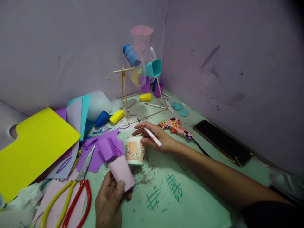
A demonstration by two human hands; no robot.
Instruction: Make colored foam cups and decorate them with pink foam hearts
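Note:
My left hand grips a pale pink paper cup, thumb on its near side, tilted above the table. Between the fingers of my right hand lies a white marker with a dark green tip pointing up and left. Those fingers reach over a printed cup with an orange-brown pattern; whether they touch it I cannot tell. Just behind the pink cup is a purple paper cup, on purple paper scraps. Large scissors with one yellow and one red handle lie left of my left hand.
A stick frame carries a wheel of clear discs with coloured paper cups, including a turquoise one. A patterned glue gun and a phone lie right. Yellow card covers the left side. Green grid marks are on the table.

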